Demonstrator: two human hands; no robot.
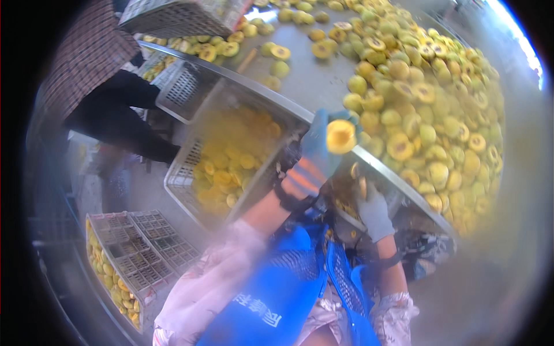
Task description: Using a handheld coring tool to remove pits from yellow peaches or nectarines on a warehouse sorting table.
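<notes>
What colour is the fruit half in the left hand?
Fruit half: yellow, best in head view.

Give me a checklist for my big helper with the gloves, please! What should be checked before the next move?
1. Fruit half held by the left hand: ok, its hollow side shows.
2. Right hand has a good grip: cannot tell, its fingertips and the thing by them are blurred.
3. Both hands gloved: ok, one glove is blue-green, the other pale grey.
4. More fruit on the metal table: ok, a big pile is there.
5. Other person apart from the hands: ok, over at the upper left.
6. Clear view everywhere: not ok, parts look hazy.
</notes>
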